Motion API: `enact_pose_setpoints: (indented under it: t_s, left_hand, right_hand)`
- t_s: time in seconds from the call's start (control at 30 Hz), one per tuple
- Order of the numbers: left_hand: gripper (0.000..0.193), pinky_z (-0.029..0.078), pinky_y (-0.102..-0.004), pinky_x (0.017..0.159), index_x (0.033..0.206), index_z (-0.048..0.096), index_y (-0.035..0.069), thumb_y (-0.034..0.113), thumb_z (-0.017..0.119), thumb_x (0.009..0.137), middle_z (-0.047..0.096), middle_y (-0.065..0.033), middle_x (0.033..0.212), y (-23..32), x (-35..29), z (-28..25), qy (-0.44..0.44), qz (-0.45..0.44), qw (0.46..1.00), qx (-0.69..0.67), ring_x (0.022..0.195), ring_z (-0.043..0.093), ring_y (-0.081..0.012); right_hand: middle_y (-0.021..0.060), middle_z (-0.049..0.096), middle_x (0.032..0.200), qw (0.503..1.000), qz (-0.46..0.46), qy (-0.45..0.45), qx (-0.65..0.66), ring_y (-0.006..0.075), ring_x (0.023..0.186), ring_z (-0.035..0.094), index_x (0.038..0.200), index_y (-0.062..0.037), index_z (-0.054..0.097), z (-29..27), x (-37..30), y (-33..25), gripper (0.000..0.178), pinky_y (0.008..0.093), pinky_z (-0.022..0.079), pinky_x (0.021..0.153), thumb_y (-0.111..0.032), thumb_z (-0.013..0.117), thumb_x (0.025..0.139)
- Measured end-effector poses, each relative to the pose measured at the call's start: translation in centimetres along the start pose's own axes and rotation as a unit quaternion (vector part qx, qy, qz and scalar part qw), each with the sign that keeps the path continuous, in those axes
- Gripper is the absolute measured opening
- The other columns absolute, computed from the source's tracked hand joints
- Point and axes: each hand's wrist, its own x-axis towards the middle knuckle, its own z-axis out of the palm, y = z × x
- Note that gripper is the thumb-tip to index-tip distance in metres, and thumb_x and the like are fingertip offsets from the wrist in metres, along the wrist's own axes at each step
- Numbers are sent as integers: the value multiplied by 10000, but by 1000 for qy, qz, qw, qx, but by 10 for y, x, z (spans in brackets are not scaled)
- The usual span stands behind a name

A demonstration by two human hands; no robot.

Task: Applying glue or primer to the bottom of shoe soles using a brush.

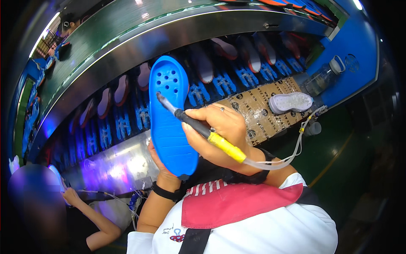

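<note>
A bright blue shoe sole [169, 127] is held upright in front of me, its holed end pointing away. My left hand [160, 166] grips it from behind near the lower end; most of those fingers are hidden by the sole. Closed round a glue brush [195, 123] like a pen is my right hand [224, 131]. The brush has a black grip, yellow tape and a clear tube running off to the right. Its dark tip lies over the sole just below the holes; contact is hard to tell.
Behind the sole runs a green conveyor belt [114, 36] with a metal edge. Beneath it, several shoe parts stand on a blue rack [222, 84]. A white sole [292, 103] rests on taped cardboard [253, 112], near a clear bottle [321, 78]. A co-worker's hand [71, 197] is at left.
</note>
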Motion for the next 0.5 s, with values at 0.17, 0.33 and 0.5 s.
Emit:
enact_pose_setpoints:
  t_s: [0.17, 0.33, 0.5]
  left_hand:
    - [662, 381, -412, 984, 1256, 471, 90, 571, 390, 809, 514, -123, 1239, -9, 12, 7, -89, -34, 985, -145, 1124, 506, -262]
    - [894, 348, -453, 1012, 1376, 283, 86, 659, 480, 720, 407, -228, 1309, -11, 21, 33, -118, -41, 991, -48, 1175, 445, -360]
    - [874, 355, -484, 1008, 1374, 310, 110, 596, 555, 691, 377, -249, 1335, -4, 23, 30, -79, -16, 993, -89, 1207, 413, -389]
  right_hand:
    - [113, 595, 723, 994, -4, -58, -95, 269, 619, 577, 834, 4, 599, 17, -11, 2, 216, 333, 470, 572, -52, 699, 651]
    - [111, 596, 715, 990, -37, -133, 19, 257, 606, 579, 847, -4, 609, 16, -16, 1, 234, 326, 470, 571, -61, 710, 643]
    - [107, 603, 715, 999, -33, -39, -12, 259, 609, 584, 885, -2, 619, 9, -7, 12, 260, 333, 474, 578, -44, 711, 646]
